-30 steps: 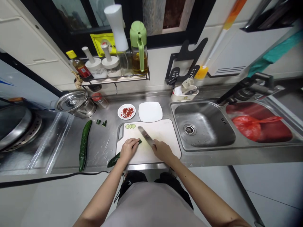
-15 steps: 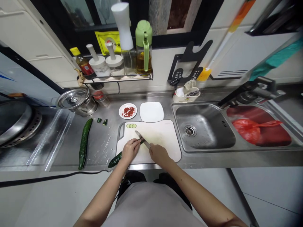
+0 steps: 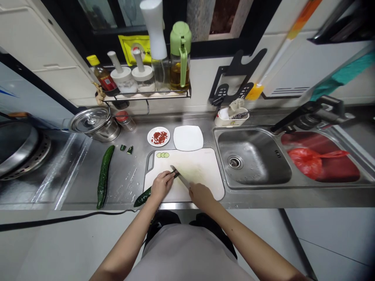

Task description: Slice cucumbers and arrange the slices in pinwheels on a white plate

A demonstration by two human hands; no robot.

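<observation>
The step in hand looks to be slicing. The left hand [image 3: 162, 184] is closed over the cut cucumber [image 3: 142, 198], which lies slantwise over the near left part of the cutting board [image 3: 205, 168]; its dark rear end shows beyond the wrist, past the board's edge, and its front end shows just ahead of the fingertips. The right hand [image 3: 202, 196] is wrapped round the handle of the knife [image 3: 183, 180], whose blade lies across that front end, very near the left fingers. Whether the edge has bitten into the flesh is too small to tell.

Three pale slices [image 3: 163, 155] overlap in a row at the far left of the board, so the slicing seems to be at an early stage. A whole cucumber [image 3: 104, 175] lies on the tabletop [image 3: 123, 183] to the left, with two stubby green pieces [image 3: 129, 150] near its far end. A white square plate [image 3: 188, 137] sits just beyond the board.

As I judge it, the next move calls for a firm left grip, fingertips tucked back from the edge, and a straight, even downward press of the blade
</observation>
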